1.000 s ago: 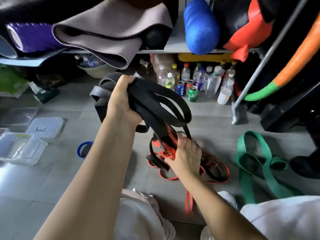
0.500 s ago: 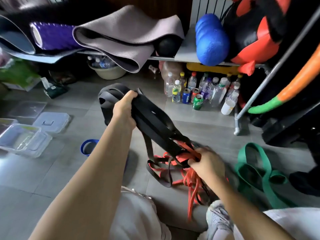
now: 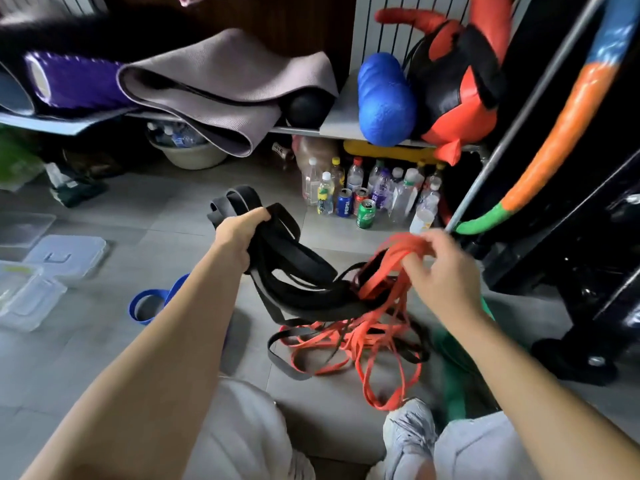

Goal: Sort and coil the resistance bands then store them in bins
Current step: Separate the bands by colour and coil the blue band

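My left hand (image 3: 239, 233) grips a bunch of wide black resistance bands (image 3: 294, 271) held above the floor. My right hand (image 3: 440, 268) holds up a tangle of thin orange bands (image 3: 349, 337), which is still entwined with the black ones and trails down to the tiles. A blue band (image 3: 152, 303) lies coiled on the floor behind my left forearm. A green band (image 3: 450, 375) lies on the floor under my right arm, mostly hidden. Clear plastic bins (image 3: 24, 296) and lids (image 3: 65, 254) sit on the floor at the left.
A low shelf (image 3: 329, 128) holds rolled mats, a black ball, a blue roller and a red-black bag. Bottles and cans (image 3: 367, 199) stand under it. A metal rack leg (image 3: 502, 147) and an orange-green hoop (image 3: 540, 161) rise at right. My knees and shoe (image 3: 412, 434) are below.
My right hand has risen from the floor pile and moved right, lifting the orange bands away from the black bunch. My left hand keeps its grip, now lower in view.
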The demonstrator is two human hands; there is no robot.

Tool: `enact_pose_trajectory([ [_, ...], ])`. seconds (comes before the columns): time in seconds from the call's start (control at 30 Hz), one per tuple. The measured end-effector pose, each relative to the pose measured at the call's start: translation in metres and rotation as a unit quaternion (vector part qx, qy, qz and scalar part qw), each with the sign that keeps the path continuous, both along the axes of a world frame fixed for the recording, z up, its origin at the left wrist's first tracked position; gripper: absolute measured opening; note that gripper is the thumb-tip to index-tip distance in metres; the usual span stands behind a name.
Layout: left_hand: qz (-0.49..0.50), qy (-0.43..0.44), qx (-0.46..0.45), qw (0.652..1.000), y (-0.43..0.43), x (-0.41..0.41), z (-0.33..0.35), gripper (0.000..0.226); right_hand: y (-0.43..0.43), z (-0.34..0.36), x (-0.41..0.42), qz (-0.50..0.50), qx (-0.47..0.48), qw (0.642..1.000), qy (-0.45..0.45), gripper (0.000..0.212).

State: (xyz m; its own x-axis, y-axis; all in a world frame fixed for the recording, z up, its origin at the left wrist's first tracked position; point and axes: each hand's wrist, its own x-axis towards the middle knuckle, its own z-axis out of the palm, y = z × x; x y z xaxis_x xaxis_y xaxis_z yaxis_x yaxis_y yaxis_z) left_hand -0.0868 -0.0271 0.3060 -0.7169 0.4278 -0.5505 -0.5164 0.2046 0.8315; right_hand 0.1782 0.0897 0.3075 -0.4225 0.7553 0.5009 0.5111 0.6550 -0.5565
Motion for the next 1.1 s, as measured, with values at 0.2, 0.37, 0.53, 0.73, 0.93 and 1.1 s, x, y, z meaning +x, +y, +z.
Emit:
enact_pose_trajectory([
  [0.2,-0.01,0.13,-0.088,0.988,0.011,0.004,-0.009,0.026,0.034,0.054,-0.011,0.011,-0.291,0.919,0.265,0.019],
  [0.37,-0.039,0.138,-0.131,0.981,0.007,0.0,-0.025,0.03,0.042,0.089,-0.018,0.12,-0.319,0.878,0.335,0.028],
  [0.53,-0.009,0.114,-0.11,0.987,0.001,-0.005,-0.024,0.042,0.073,0.111,-0.023,0.055,-0.275,0.914,0.292,0.017],
  [0.73,0.008,0.142,-0.031,0.989,0.002,-0.013,0.02,0.025,0.093,0.017,-0.021,-0.055,-0.276,0.959,0.038,0.018],
  [0.93,0.004,0.138,0.038,0.99,-0.009,-0.01,0.047,0.025,0.075,-0.076,-0.008,-0.022,-0.313,0.886,-0.341,0.04],
  [1.1,0.002,0.108,0.087,0.99,-0.006,0.001,0.063,0.008,0.018,-0.113,-0.046,0.154,-0.321,0.826,-0.437,0.126],
])
